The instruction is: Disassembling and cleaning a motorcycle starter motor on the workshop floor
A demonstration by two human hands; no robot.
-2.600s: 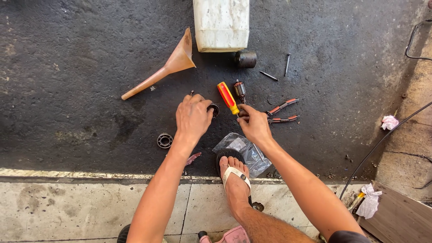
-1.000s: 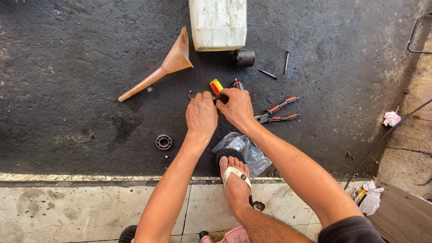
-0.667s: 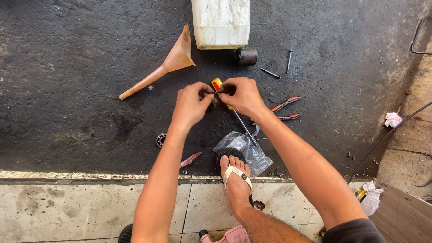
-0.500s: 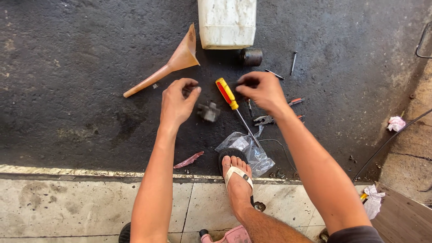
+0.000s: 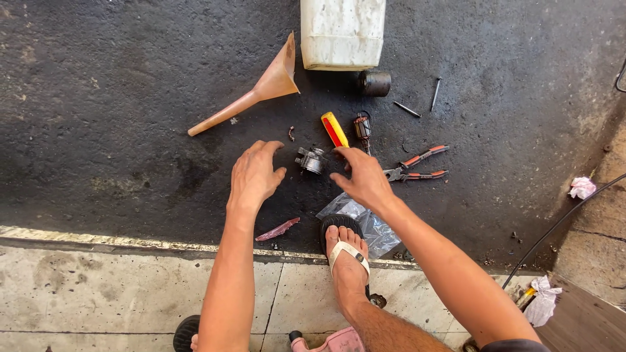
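Small metal part, greasy and grey, sits on the black oily floor right between both hands; only one view here, looking straight down from the head. Left hand is spread open, palm down, just left of the part and not touching it; right hand is open too, fingers loose, hovering just right of it, and I can't tell if the fingertips touch the screwdriver with the yellow and red handle lying just above. Beside that handle there's a little wound motor piece; red-handled pliers lie to the right; an orange funnel points off to the upper left, next to a white jug at the top edge, with a dark cylinder just beside it. A clear plastic bag sits under the sandalled foot near the concrete kerb.

Looks to me like a pause between grabs, nothing held; I'd say picking up the part needs a pinch from one side, as it's small and probably slippery with grease.
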